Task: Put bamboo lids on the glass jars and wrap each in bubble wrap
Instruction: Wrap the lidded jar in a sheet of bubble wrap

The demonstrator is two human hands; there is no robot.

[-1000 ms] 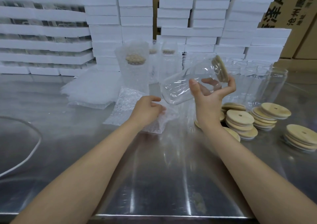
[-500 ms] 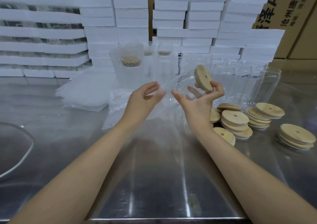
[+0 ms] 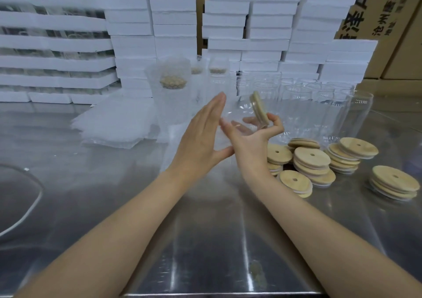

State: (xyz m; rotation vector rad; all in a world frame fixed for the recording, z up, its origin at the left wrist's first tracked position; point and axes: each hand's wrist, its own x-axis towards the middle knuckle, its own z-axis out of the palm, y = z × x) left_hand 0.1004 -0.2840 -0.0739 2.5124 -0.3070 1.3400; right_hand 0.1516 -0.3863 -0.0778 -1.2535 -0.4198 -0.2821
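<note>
Presently the right grip point(image 3: 251, 142) is cradling a lidded jar point(image 3: 237, 120) on its side above the bench point(image 3: 205, 240), fingers curling round the neck beside the lid point(image 3: 259, 110). The left grip point(image 3: 201, 142) is lying flat, fingers straight, apparently against the base end. The glass is judged light, rigid, slick and breakable, so holding round the body is advised, not by the lid. Wrap point(image 3: 114, 124) is lying behind.

Even, cool light from above, bright throughout; shadows are faint. The steel table point(image 3: 205, 240) returns long pale streaks of glare, and wide-angle distortion bows the white foam stacks point(image 3: 57, 44) at the left edge. The left hand point(image 3: 201, 142), right hand point(image 3: 249, 142) and glass jar point(image 3: 239, 112) are motion-blurred.
</note>
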